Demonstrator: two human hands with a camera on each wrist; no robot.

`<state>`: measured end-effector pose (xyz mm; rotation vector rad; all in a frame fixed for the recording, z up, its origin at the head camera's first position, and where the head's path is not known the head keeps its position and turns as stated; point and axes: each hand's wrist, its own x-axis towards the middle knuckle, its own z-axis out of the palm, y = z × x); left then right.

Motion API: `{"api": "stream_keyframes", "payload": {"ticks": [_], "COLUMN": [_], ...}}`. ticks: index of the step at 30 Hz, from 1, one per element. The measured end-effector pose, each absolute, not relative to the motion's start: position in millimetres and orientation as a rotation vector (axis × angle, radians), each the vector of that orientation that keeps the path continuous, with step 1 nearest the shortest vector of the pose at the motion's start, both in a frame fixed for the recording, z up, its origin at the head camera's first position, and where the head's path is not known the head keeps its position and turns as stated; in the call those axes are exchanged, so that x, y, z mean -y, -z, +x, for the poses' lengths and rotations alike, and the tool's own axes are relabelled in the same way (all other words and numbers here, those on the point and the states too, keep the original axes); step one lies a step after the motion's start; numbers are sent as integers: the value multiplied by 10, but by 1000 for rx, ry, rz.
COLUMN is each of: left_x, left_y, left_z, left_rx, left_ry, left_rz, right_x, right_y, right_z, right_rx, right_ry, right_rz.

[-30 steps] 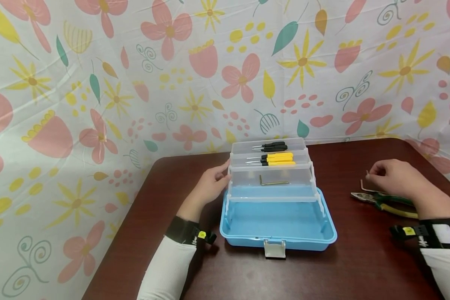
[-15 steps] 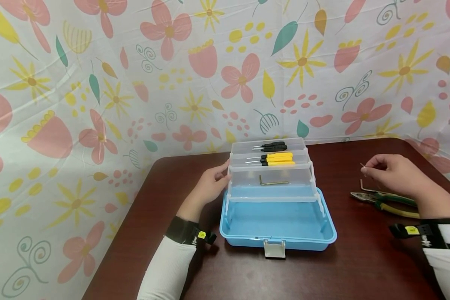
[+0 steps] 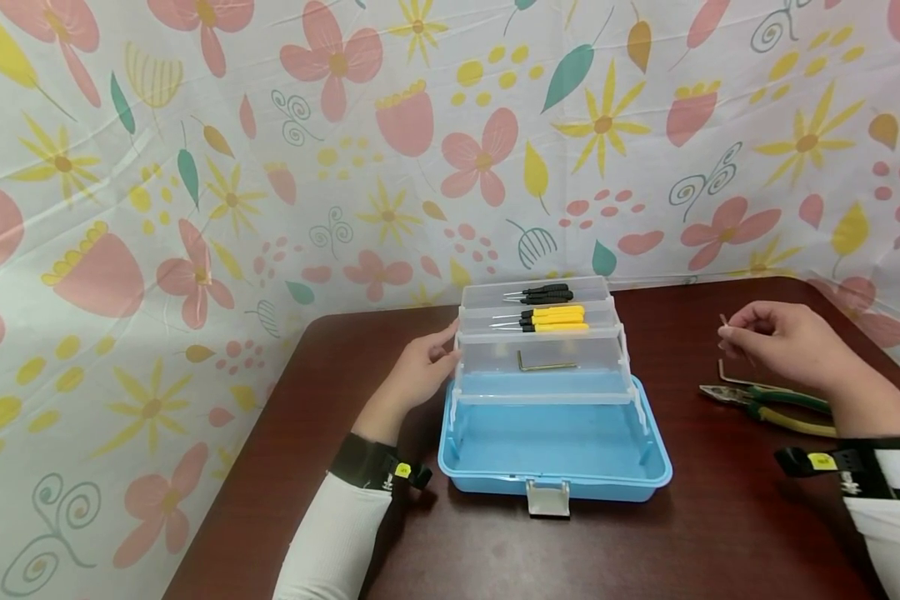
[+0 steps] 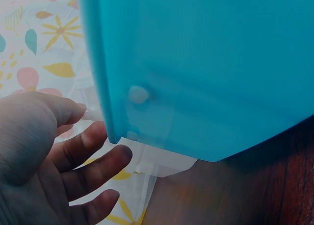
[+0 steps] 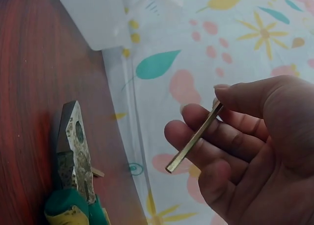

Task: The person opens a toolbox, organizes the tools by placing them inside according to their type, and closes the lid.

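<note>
My right hand (image 3: 791, 346) is raised over the table's right side, pinching an Allen key (image 5: 194, 139) between thumb and fingers. Brass-coloured, its straight arm points away from the palm in the right wrist view. My left hand (image 3: 417, 372) rests at the left side of the clear tiered trays (image 3: 540, 385) of a blue toolbox (image 3: 555, 450), its fingers apart and loosely bent. The thumb and fingers touch the tray's side by the blue wall (image 4: 196, 78). Another Allen key (image 3: 546, 366) lies in the lowest tray.
Yellow-handled screwdrivers (image 3: 558, 317) lie in the middle tray and black-handled screwdrivers (image 3: 543, 293) in the top one. Pliers (image 3: 765, 407) with green and yellow grips lie right of the box, beside another Allen key (image 3: 727, 379). A flowered cloth (image 3: 420, 167) hangs behind the table.
My right hand has lifted the Allen key up off the table beside the pliers and turned it slightly. My left hand stays at the trays.
</note>
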<state>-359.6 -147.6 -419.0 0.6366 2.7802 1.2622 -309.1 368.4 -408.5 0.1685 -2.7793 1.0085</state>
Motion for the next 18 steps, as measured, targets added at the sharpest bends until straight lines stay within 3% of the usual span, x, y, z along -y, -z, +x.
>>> {"api": "stream_keyframes", "payload": {"ticks": [18], "left_x": [1476], "left_y": [4193], "left_z": [-3598], "left_rx": [-2776], "left_ry": [-1278], "left_rz": [647], "right_x": [-3484], "right_y": [3898], "right_z": [-3021], "right_rx": [2752], "right_ry": [-1060], "right_rz": [200]}}
